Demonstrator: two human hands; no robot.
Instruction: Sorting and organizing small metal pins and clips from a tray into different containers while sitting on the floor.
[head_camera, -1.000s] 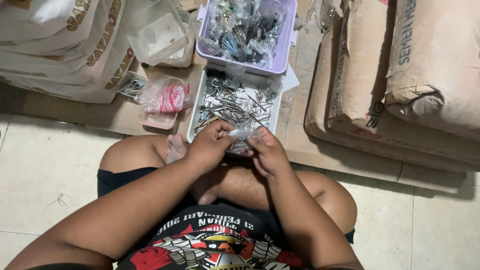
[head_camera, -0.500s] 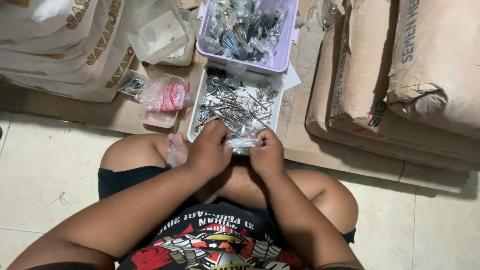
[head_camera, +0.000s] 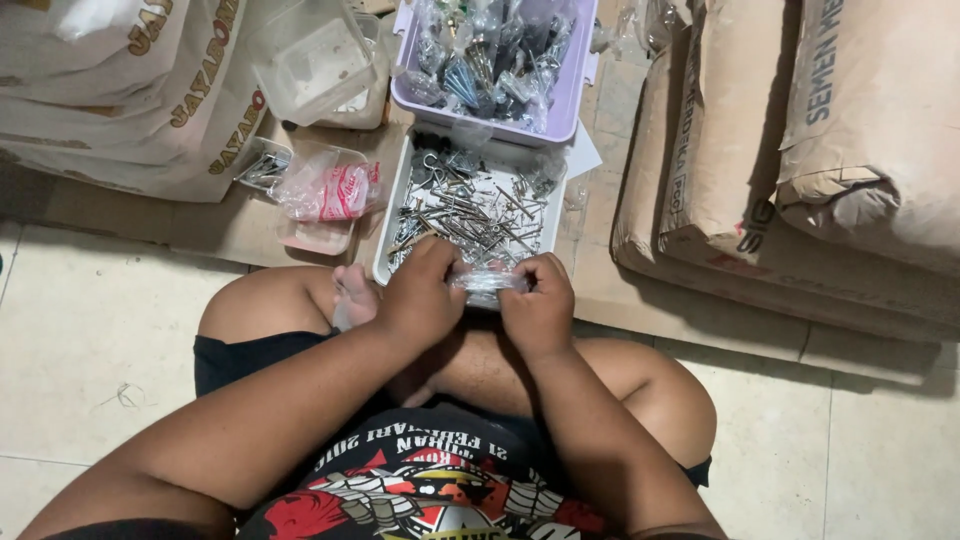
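I sit cross-legged on the floor. My left hand (head_camera: 420, 295) and my right hand (head_camera: 540, 305) both grip a small clear plastic bag (head_camera: 487, 283) with metal pieces inside, stretched between them over the near edge of a white tray (head_camera: 395, 215). The tray holds several loose metal screws and hooks (head_camera: 465, 215). Just beyond it stands a lilac tub (head_camera: 575, 95) filled with several small clear bags of hardware (head_camera: 490, 60).
Stacked paper sacks (head_camera: 830, 160) lie at the right, printed sacks (head_camera: 120, 90) at the left. Clear plastic containers (head_camera: 315, 65) and a bag with red print (head_camera: 335, 190) sit left of the tray on flattened cardboard (head_camera: 200, 230). Pale floor tiles surround me.
My hands have closed in on the small bag: a second ago the fingers were picking at it, now both fists hold its ends and it is pulled taut between them.
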